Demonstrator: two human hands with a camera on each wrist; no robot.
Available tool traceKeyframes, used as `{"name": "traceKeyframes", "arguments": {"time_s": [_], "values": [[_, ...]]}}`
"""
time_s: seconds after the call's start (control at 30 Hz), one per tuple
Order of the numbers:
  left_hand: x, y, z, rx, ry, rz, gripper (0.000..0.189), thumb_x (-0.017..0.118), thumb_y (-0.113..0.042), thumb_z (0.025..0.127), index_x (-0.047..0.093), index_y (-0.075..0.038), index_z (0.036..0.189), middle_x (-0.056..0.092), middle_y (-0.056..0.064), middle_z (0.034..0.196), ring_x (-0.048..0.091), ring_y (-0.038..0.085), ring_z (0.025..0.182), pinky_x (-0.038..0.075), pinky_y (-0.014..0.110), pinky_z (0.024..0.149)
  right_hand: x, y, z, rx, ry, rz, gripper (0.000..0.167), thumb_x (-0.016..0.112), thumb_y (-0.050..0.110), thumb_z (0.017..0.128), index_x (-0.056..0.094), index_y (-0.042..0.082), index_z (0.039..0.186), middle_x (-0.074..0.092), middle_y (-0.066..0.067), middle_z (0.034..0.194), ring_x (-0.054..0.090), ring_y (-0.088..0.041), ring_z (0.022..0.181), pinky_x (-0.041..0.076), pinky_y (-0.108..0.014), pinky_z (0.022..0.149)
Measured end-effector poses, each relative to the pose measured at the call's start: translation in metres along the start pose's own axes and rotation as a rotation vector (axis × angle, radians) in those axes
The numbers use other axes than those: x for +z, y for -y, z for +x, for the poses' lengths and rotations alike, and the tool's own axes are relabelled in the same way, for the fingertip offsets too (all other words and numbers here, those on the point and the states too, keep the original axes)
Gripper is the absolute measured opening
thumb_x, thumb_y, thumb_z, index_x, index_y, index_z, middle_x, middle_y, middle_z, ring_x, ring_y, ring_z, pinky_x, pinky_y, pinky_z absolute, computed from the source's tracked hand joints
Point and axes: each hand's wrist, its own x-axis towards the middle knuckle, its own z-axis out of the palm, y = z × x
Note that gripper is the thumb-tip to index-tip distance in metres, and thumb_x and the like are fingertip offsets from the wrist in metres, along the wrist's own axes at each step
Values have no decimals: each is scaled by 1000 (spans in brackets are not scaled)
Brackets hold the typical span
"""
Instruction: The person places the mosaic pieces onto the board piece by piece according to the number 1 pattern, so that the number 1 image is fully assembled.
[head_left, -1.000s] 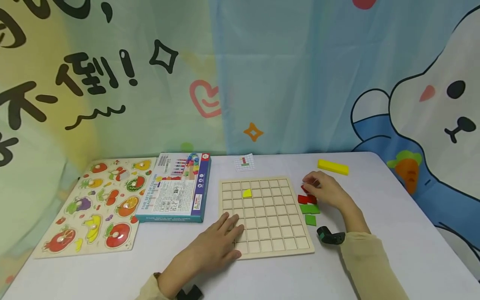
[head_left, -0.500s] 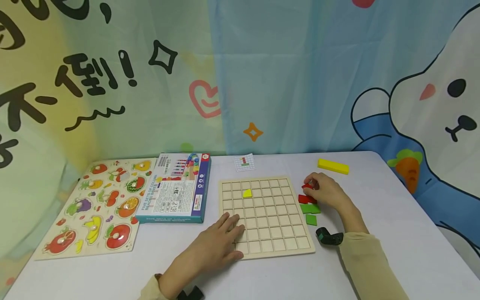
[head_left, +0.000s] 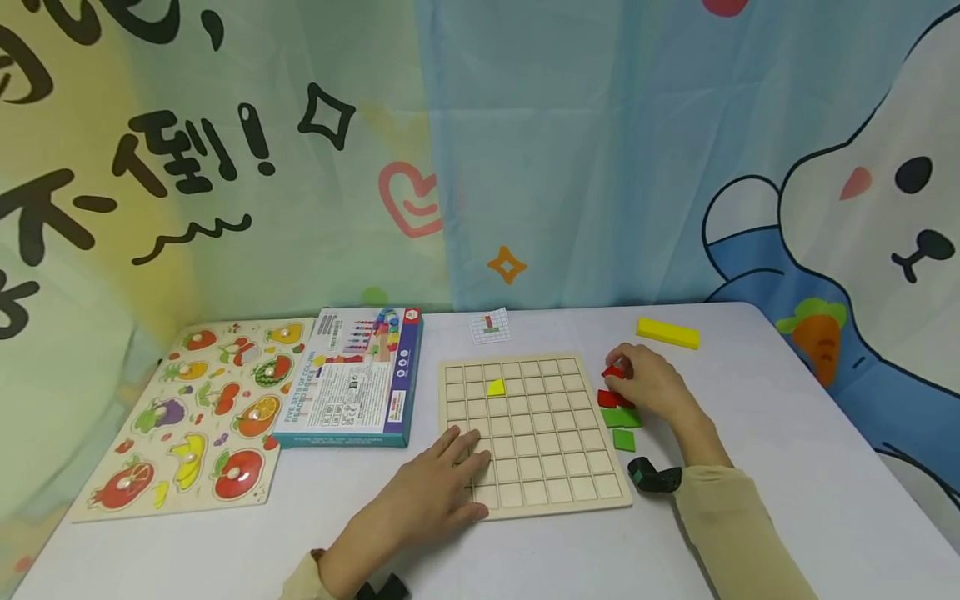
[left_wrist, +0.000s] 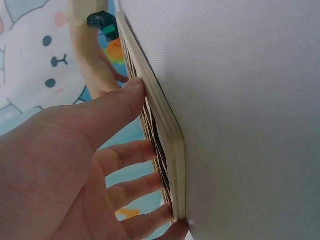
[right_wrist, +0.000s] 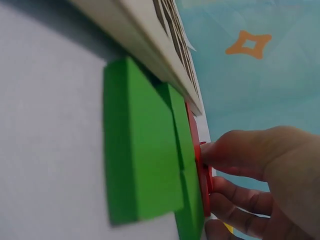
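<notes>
A wooden grid board (head_left: 555, 504) lies flat on the table with a yellow tile (head_left: 496, 387) in one of its squares. My left hand (head_left: 431, 487) rests on its near left corner; the left wrist view has the thumb (left_wrist: 117, 102) along the edge and the fingers spread over the top. Beyond the board's right side, my right hand (head_left: 651, 379) pinches a small red tile (head_left: 613, 372) between thumb and fingers. Other red tiles (head_left: 609, 399) lie just below it, followed by green tiles (head_left: 620, 418) that the right wrist view shows close up, beside the board.
A small pattern card (head_left: 490, 325) lies behind the board, and a yellow bar (head_left: 667, 333) sits at the back right. To the left, a box (head_left: 352, 375) overlaps a fruit puzzle board (head_left: 187, 417). A printed curtain (head_left: 540, 167) hangs behind the table.
The right fingers have shifted very slightly, and more of the red tile between them shows. My left hand keeps its place on the board.
</notes>
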Motion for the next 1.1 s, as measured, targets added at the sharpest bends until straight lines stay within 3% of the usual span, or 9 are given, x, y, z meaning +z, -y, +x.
{"name": "traceKeyframes", "arguments": {"time_s": [0.47, 1.1], "values": [[2, 1, -1, 8, -22, -1, 60, 56, -49, 89, 47, -14, 138, 39, 11, 148, 35, 37, 137, 41, 46, 103, 4, 19, -1, -128, -23, 76, 30, 62, 16, 88, 59, 1, 114, 59, -17, 103, 56, -29, 94, 47, -45, 80], [3, 2, 0, 0, -7, 20, 61, 54, -50, 89, 46, -15, 139, 39, 11, 149, 34, 35, 138, 40, 45, 104, 17, 59, -2, -318, 24, 118, 28, 64, 11, 88, 60, 2, 113, 58, -10, 105, 57, -26, 99, 47, -43, 85]]}}
